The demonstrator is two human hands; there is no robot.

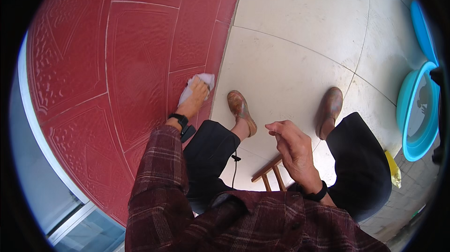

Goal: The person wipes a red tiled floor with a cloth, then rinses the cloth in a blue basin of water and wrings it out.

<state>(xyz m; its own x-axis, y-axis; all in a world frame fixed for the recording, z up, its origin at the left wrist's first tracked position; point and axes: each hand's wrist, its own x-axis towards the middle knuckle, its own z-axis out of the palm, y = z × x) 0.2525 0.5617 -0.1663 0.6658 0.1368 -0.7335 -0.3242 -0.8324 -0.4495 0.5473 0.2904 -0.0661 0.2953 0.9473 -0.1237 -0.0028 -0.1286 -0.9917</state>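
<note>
Near the lower edge of the red tiled wall (140, 55), my left hand (197, 93) presses a pale crumpled cloth (208, 79) against the tiles. A black band with a dark device is around that wrist. My right hand (293, 148) is raised over the pale floor between my knees, its fingers bent and loosely together, with nothing seen in them. The wrist there bears a black band (317, 192) too. Part of a wooden stool (268, 171) shows below and beside my right hand.
A turquoise basin (404, 125) holding water stands at the far right, with a blue basin (422, 30) beyond it. A yellow packet (392, 169) lies by my right knee. My shoes rest on large pale floor tiles (284, 72). A window frame (68, 222) is at lower left.
</note>
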